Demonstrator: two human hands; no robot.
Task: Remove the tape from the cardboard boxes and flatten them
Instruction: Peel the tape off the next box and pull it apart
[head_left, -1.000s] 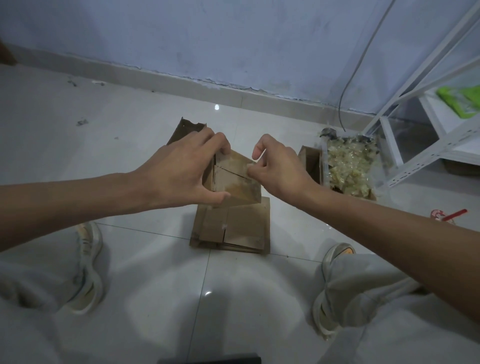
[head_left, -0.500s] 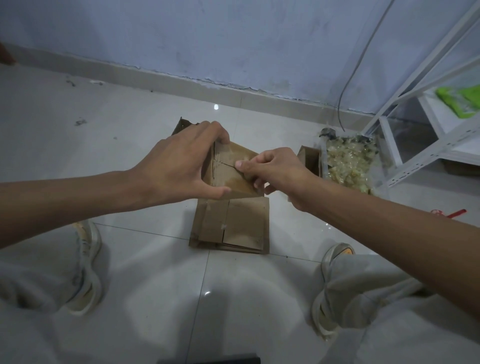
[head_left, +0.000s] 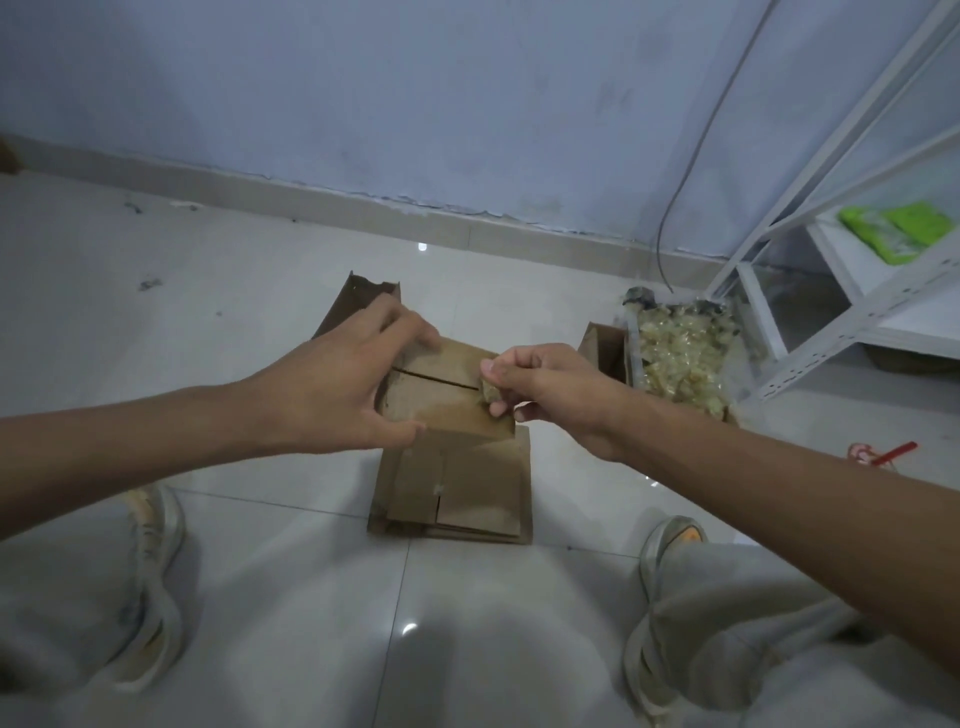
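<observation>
Fingers (head_left: 400, 322) of the left hand (head_left: 332, 384) curl round the box (head_left: 447, 395), held above the flat pile (head_left: 467, 493). At 3 o'clock, the right hand (head_left: 545, 389) pinches the tape (head_left: 488, 391).

Bare floor (head_left: 182, 338) left of the flattened stack (head_left: 483, 488); tape-scrap pile (head_left: 680, 358) and shelf frame (head_left: 831, 322) crowding right.
</observation>
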